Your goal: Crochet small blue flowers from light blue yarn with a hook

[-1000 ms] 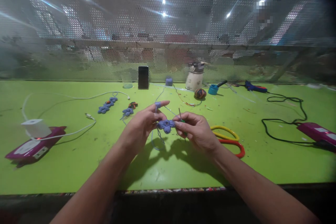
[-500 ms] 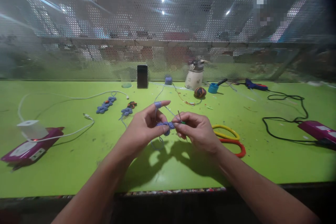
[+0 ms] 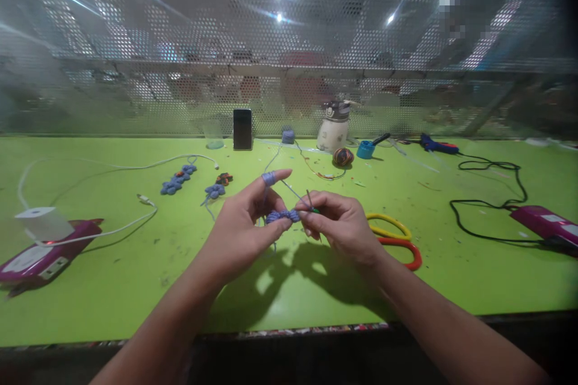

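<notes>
My left hand (image 3: 246,216) pinches a small blue-purple crochet piece (image 3: 279,216) between thumb and fingers. Yarn is wound round its raised index finger and runs back to a blue-purple yarn ball (image 3: 288,136). My right hand (image 3: 338,219) is closed on a crochet hook (image 3: 309,200) with a green grip, which meets the right end of the piece. A strand slants from the left index finger down to the hook. Left of my hands lie a strip of blue-purple crochet flowers (image 3: 179,179) and a smaller flower piece (image 3: 215,190) with an orange-black part.
Scissors with yellow and red handles (image 3: 409,252) lie beside my right forearm, blades hidden. Purple power strips (image 3: 56,252) with cables sit on both sides. Farther back stand a phone (image 3: 242,129), a bottle (image 3: 333,129), a dark multicolour yarn ball (image 3: 343,157) and a glue gun (image 3: 438,145).
The crochet piece has turned a little in my left fingers, and its lower part no longer hangs down. The loose yarn beneath it has shifted. Both hands keep their hold.
</notes>
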Available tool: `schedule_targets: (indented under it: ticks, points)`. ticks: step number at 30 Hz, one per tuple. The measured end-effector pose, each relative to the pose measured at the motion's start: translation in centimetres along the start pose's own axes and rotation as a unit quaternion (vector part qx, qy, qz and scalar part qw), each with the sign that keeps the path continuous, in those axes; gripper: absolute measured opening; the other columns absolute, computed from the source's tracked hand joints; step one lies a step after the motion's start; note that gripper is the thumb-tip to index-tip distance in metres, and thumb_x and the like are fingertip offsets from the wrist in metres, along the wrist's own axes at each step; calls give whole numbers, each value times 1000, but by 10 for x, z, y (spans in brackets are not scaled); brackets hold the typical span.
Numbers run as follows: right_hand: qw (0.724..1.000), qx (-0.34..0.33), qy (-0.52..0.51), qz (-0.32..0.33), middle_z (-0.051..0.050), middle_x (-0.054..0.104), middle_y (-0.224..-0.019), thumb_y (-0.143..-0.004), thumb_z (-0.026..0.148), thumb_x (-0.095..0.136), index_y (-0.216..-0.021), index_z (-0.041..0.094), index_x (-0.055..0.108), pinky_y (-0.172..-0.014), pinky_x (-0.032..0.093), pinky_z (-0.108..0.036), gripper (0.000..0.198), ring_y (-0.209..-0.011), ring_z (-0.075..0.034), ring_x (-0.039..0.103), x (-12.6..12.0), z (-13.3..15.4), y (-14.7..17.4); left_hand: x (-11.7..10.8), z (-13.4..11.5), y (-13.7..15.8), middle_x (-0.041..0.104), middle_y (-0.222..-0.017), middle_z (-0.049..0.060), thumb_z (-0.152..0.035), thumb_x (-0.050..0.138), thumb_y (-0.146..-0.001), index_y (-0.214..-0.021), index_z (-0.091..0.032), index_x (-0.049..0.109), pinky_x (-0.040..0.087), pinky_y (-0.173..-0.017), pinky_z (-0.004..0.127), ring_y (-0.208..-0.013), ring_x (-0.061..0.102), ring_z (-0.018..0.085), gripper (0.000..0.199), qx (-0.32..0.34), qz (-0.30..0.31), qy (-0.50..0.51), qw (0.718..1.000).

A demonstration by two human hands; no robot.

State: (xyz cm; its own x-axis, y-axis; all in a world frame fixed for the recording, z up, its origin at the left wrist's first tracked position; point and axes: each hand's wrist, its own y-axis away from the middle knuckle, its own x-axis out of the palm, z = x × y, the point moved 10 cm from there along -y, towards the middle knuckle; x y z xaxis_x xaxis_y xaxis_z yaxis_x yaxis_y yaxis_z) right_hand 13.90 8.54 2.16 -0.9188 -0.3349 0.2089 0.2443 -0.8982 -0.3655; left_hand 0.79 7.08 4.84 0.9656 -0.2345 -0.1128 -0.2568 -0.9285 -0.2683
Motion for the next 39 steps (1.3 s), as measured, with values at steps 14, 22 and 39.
schedule_targets:
  ticks: [14,22,39]
  points:
    - [1000,12,-22,5,1,64,-66,-74,21,81,-83,19,77,-45,45,-22,10,-50,-9,57,2,-2,1,2,-1,1,64,-83,0,-19,76,-79,-138,-18,51,48,-71,27,-77,60,13,63,-14,43,82,996]
    - [996,32,-52,64,0,67,-66,-83,22,75,-100,25,78,-55,47,-23,18,-58,-10,59,5,-10,2,-2,3,-1,73,-82,1,-15,77,-79,-137,-17,51,51,-72,25,-77,66,13,64,-18,43,125,991]
    - [996,41,-28,68,-3,72,-77,-86,22,71,-107,20,75,-44,44,-19,22,-53,-8,61,7,-2,1,-12,10,-3,70,-82,-1,-13,78,-77,-123,-24,66,51,-74,23,-77,64,11,49,-30,10,152,988]
